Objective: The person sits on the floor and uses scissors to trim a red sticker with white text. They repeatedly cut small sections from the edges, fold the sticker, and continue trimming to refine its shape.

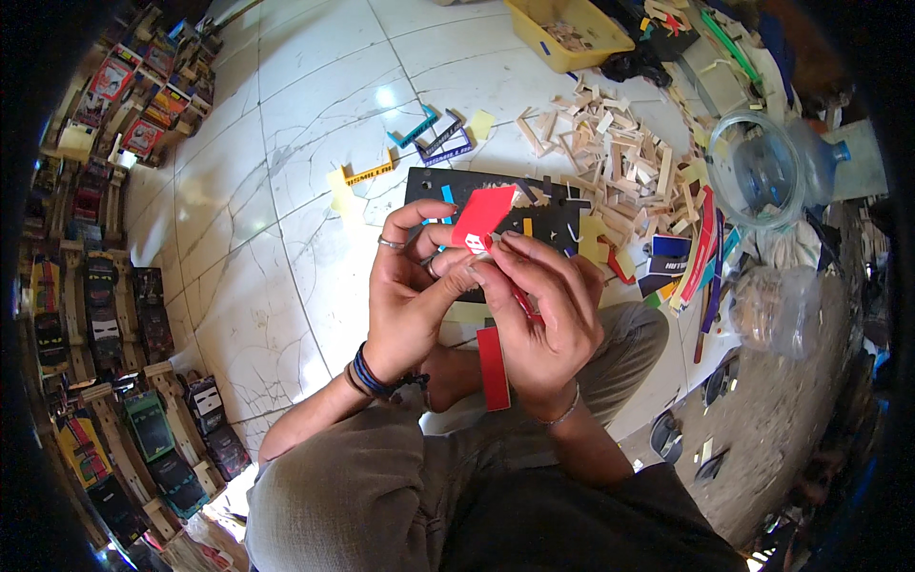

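Between my fingertips is a red strip [486, 212] with white print, its upper end standing up bent. My left hand [402, 300] pinches its lower part between thumb and fingers. My right hand [553, 310] pinches the strip from the other side, close to the left thumb. A longer red piece [494, 370] hangs below the right hand; whether it joins the upper strip is hidden by the fingers. Just beyond my hands lies a black board [562, 219] with small blue, yellow and white scraps on it.
Loose wooden sticks [610, 143] lie heaped at the right, below a yellow tub [572, 48]. Coloured strips [696, 253] and a clear plastic bottle [758, 172] are farther right. Small printed frames [443, 138] sit on the tiles. Racks of printed items [105, 305] line the left.
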A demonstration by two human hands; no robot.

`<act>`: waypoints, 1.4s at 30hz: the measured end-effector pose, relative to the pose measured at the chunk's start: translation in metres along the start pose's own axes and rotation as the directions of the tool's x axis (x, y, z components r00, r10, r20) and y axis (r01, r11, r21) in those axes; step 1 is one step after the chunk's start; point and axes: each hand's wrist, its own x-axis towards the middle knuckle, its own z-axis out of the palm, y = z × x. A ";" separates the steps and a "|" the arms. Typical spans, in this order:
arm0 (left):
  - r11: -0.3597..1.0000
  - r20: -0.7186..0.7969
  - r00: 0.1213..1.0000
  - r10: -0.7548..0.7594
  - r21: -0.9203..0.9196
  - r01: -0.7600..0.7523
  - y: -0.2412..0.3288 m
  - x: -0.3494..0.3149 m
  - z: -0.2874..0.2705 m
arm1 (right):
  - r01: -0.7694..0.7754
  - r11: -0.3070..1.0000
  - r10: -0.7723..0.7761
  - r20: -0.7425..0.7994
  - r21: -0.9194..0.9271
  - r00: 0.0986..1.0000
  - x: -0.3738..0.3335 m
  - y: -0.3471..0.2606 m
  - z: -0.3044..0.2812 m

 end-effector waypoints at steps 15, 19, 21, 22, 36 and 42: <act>0.999 0.021 0.999 -0.029 -0.017 0.030 0.002 0.002 0.003 | -0.207 0.962 0.187 0.121 0.179 0.975 0.019 -0.003 -0.012; 0.999 0.017 0.999 -0.041 -0.017 0.041 0.003 0.002 0.004 | -0.270 0.928 0.223 0.197 0.258 0.955 0.020 -0.001 -0.017; 0.999 0.022 0.999 -0.032 -0.006 0.032 0.004 0.003 0.005 | -0.261 0.930 0.223 0.166 0.260 0.961 0.020 0.000 -0.016; 1.000 0.024 0.999 -0.029 -0.004 0.029 0.004 0.002 0.005 | -0.253 0.930 0.220 0.149 0.265 0.964 0.020 0.000 -0.015; 0.999 0.041 0.999 -0.029 0.020 0.028 0.004 0.001 0.005 | -0.275 0.926 0.228 0.198 0.258 0.953 0.021 -0.003 -0.021; 0.999 0.051 0.998 -0.033 0.007 0.033 0.004 0.001 0.005 | -0.254 0.939 0.209 0.200 0.231 0.957 0.021 -0.005 -0.024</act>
